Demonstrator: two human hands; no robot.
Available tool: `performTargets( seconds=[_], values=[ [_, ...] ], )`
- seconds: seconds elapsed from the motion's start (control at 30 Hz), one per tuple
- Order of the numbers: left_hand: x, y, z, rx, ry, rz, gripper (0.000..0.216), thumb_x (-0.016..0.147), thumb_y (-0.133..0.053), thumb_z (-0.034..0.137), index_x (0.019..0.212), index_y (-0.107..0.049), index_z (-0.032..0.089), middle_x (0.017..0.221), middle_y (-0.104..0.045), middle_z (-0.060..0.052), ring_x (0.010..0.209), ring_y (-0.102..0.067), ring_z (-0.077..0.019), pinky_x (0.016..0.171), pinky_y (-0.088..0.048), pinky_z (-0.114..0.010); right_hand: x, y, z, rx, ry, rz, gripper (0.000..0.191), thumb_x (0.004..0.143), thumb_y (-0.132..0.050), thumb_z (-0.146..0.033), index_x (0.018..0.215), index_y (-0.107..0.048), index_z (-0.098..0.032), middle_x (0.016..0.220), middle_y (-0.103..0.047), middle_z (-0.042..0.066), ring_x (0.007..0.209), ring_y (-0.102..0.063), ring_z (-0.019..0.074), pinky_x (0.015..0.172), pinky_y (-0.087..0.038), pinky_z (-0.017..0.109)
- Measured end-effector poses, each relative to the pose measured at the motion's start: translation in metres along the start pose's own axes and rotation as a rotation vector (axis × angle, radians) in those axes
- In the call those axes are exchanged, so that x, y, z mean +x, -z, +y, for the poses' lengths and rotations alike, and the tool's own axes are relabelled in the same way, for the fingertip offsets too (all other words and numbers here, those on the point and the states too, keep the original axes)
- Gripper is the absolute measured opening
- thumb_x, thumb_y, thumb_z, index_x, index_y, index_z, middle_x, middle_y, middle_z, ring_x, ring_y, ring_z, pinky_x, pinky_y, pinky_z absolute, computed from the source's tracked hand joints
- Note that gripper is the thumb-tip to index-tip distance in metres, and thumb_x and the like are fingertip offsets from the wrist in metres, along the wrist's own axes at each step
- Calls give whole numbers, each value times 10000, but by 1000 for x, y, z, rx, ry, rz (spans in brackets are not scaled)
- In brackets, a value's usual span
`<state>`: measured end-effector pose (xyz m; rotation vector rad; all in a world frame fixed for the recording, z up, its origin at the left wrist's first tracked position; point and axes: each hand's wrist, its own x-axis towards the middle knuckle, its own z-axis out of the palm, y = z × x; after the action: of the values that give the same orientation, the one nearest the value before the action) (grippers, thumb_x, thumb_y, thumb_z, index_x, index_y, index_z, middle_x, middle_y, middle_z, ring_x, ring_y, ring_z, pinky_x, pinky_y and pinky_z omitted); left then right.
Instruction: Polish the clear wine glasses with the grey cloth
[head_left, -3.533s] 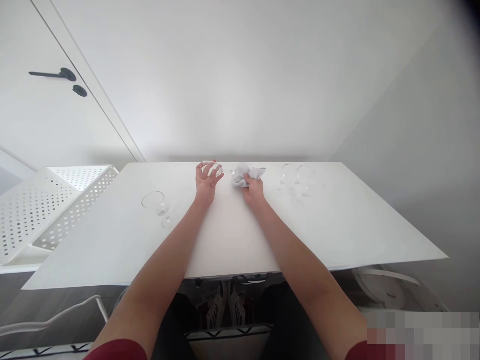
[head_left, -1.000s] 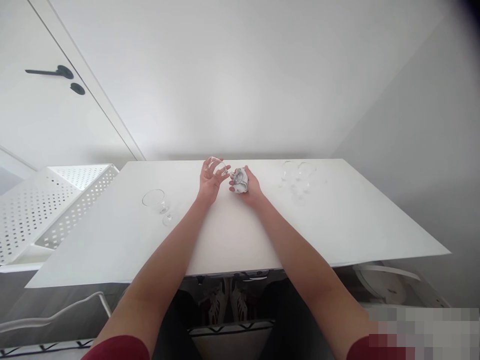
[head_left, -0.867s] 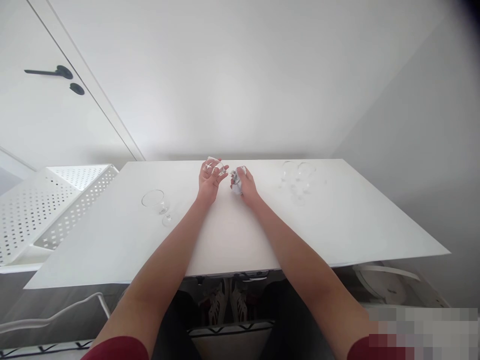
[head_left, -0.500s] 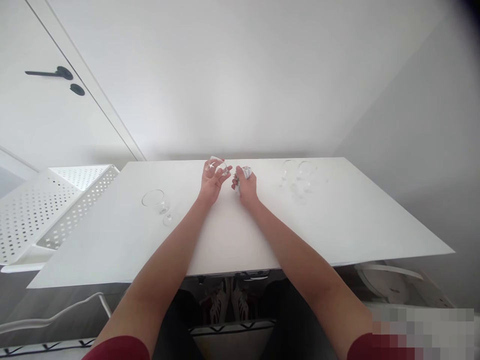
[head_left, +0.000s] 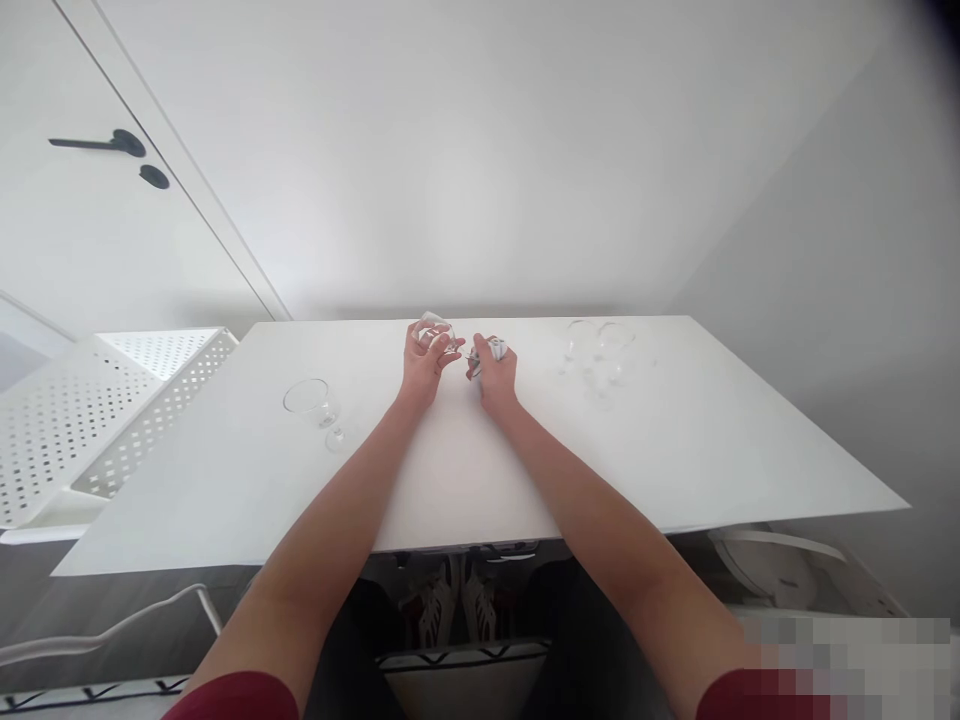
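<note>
In the head camera's view, over the far edge of a white bench [head_left: 465, 465], two bare hands meet near the middle, just apart from each other. The left hand [head_left: 424, 366] is curled around the bowl of a clear wine glass [head_left: 433, 319], fingers spread over it. The glass is tipped on its side, its stem pointing across to the right hand [head_left: 496, 380]. That hand is closed in a loose fist around a bunched pale cloth [head_left: 499, 348], which sits at the foot end of the glass; how much of the foot it covers is hidden. On the bench to the left, well apart from the left hand, a second stemmed glass [head_left: 318, 411] stands upright. To the right, beyond the right hand, is a cluster of clear glasses [head_left: 600, 350], too faint to count. Left of the bench is a white perforated rack [head_left: 60, 425], below a door handle [head_left: 97, 145].
</note>
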<state>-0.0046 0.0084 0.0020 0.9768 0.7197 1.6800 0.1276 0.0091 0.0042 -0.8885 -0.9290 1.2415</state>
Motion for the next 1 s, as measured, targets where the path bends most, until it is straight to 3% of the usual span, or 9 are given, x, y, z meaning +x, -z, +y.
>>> performTargets(
  seconds=[0.1,0.17,0.27,0.33,0.47,0.67,0.83,1.0],
  values=[
    [-2,-1,2,3,-13,-88,569,768,-889,458,1197,-559,286,1260,-673,-48,1023,-774,-220,720,-640,-259,9,5,1,152,-282,-22,478,830,-723,-635,724,-477,-240,628,-563,-18,494,-507,118,417,-396,258],
    [-4,-1,2,21,-24,-88,589,777,-876,477,1250,-576,295,1273,-671,-59,997,-777,-220,691,-635,-258,12,7,1,115,-308,-4,477,826,-725,-628,701,-484,-236,621,-581,-6,497,-527,126,425,-411,266],
    [-5,1,3,115,-68,-22,617,773,-873,480,1304,-613,301,1258,-673,-71,949,-773,-209,623,-608,-229,8,9,1,-162,-70,143,467,819,-755,-589,641,-506,-235,583,-570,-3,518,-507,138,480,-422,285],
    [-6,1,2,195,-101,23,636,756,-885,473,1313,-635,298,1237,-675,-76,929,-762,-207,592,-590,-223,4,9,2,-359,125,172,466,836,-747,-573,614,-505,-243,554,-539,-15,537,-467,143,525,-408,291],
    [-6,0,3,322,-112,102,659,748,-885,500,1328,-641,304,1243,-661,-87,919,-725,-205,651,-591,-283,-1,5,9,-615,278,-16,404,897,-694,-492,623,-526,-248,587,-529,-13,583,-459,159,597,-406,298],
    [-9,-3,5,471,-116,141,627,782,-858,516,1337,-627,338,1260,-641,-84,973,-669,-196,773,-572,-316,-9,-2,9,-950,326,-306,109,896,-644,-299,867,-739,-254,998,-673,55,784,-615,187,706,-461,300],
    [-12,-3,6,560,-119,89,616,805,-842,505,1353,-627,327,1235,-659,-90,913,-653,-174,796,-557,-320,-22,-9,-9,-1306,234,-490,286,940,-563,-294,1156,-735,-216,1119,-735,97,921,-694,236,730,-482,297],
    [-12,-4,3,504,-81,14,637,790,-851,488,1364,-618,339,1263,-642,-96,925,-646,-190,807,-571,-340,-33,-16,-14,-1451,234,-491,497,945,-559,-268,1441,-588,-247,1309,-702,108,1003,-715,249,779,-514,310]
  ],
)
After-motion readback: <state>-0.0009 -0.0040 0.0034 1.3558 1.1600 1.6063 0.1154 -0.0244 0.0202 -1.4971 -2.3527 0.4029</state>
